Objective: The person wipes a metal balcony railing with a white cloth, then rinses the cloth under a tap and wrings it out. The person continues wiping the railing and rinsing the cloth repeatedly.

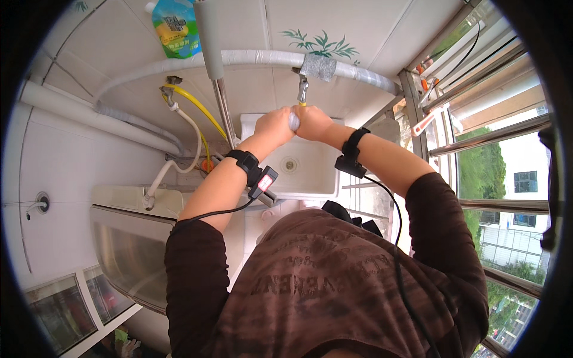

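Observation:
My left hand [274, 128] and my right hand [313, 124] meet just below a metal tap [303, 89], above the far part of a white sink [316, 158]. Both are closed, knuckles close together. Between them a small pale, whitish bundle [294, 122] shows, gripped from both sides; most of it is covered by my fingers, and I cannot make out its kind. A yellow ring at the tap's mouth lies right against my right hand. A grey cloth [319, 67] hangs over the wrapped pipe behind the tap.
A pole with a grey grip [208, 42] stands left of the sink. Yellow [206, 113] and white hoses [194, 134] run nearby. At left is a washing machine [131, 250]. A colourful pouch [174, 30] sits behind the pipe. Window bars [495, 137] line the right.

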Tool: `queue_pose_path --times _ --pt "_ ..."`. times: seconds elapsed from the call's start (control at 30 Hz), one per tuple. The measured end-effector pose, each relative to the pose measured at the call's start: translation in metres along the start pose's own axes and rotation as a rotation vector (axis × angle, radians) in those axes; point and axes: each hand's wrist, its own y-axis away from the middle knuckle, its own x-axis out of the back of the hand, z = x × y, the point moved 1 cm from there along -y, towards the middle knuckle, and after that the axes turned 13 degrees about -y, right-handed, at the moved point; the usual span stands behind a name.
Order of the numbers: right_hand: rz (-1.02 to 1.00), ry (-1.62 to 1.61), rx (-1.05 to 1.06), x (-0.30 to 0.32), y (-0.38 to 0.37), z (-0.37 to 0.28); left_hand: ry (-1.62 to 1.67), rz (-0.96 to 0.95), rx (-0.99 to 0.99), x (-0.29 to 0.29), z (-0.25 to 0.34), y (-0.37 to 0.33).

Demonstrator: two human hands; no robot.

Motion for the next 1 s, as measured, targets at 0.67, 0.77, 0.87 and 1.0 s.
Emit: queue_pose_path --times 0.67,0.77,0.87,1.0 --pt "-0.365 -0.517 -0.400 0.002 -0.021 0.019 -0.208 0.562 -0.447 -0.017 -0.025 -0.002" --pt "-0.311 -0.222 -0.099 -0.008 -0.017 0.030 -0.140 0.419 -0.325 -0.034 -0.028 0.002" --pt "0.058 -0.325 -0.046 -0.014 0.006 0.035 0.018 0.342 -0.135 -0.049 -0.029 0.008" --pt "0.216 -0.045 0.470 -0.006 0.037 0.024 0.941 -0.186 0.334 -0.051 -0.029 0.021"
